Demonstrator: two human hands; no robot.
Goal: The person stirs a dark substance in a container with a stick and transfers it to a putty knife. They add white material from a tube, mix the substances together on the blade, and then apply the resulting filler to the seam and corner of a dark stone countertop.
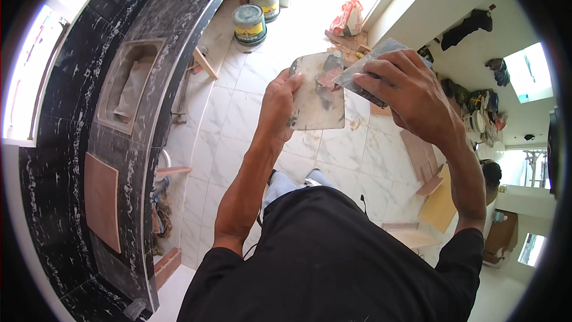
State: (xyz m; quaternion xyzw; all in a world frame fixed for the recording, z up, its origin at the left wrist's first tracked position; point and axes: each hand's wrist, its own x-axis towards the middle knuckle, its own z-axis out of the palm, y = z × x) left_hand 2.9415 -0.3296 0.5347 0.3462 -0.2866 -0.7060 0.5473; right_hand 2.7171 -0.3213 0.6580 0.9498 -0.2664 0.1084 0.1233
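Upright in front of my chest, my left hand (277, 102) grips a flat beige plate (316, 110) with rounded corners by its left edge, thumb on the face. Dark smears and a pinkish paste patch (328, 79) mark that face. My right hand (417, 92) is closed on a thin grey putty blade (370, 61), fingers spread over its face. The blade's left corner meets or overlaps the plate's right edge beside the paste; whether they touch, I cannot tell. Part of the blade is hidden behind my fingers.
At left runs a dark marble counter (134, 158) with a sink (130, 86) and a brown board (102, 203). Two buckets (249, 28) and a red-white bag (347, 19) stand ahead. Wooden panels (438, 200) lie on the tiled floor at right, near a person (491, 174).
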